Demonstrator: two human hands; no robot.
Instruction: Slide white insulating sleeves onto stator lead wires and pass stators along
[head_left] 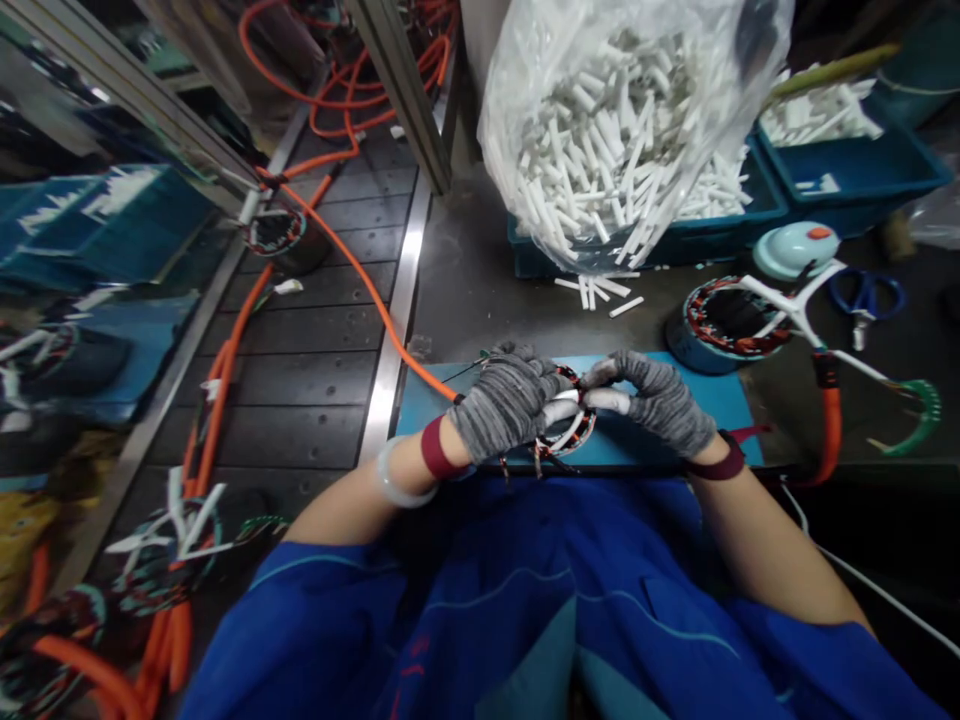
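Both my hands wear grey knit gloves and meet over a wound motor stator [571,432] lying on a light blue pad [720,400]. My left hand [510,400] curls over the stator's left side and grips it. My right hand [660,400] pinches a white sleeve tube [600,400] that lies across the stator's top. The stator's copper windings and several thin leads show between the hands; most of its ring is hidden under my left glove.
A clear bag of white tubes [622,130] sits in a blue bin at the back. Another stator with white and orange leads [724,320] stands to the right, beside blue scissors [862,297] and a pale round container [795,248]. Orange cables [360,270] and more stators lie left.
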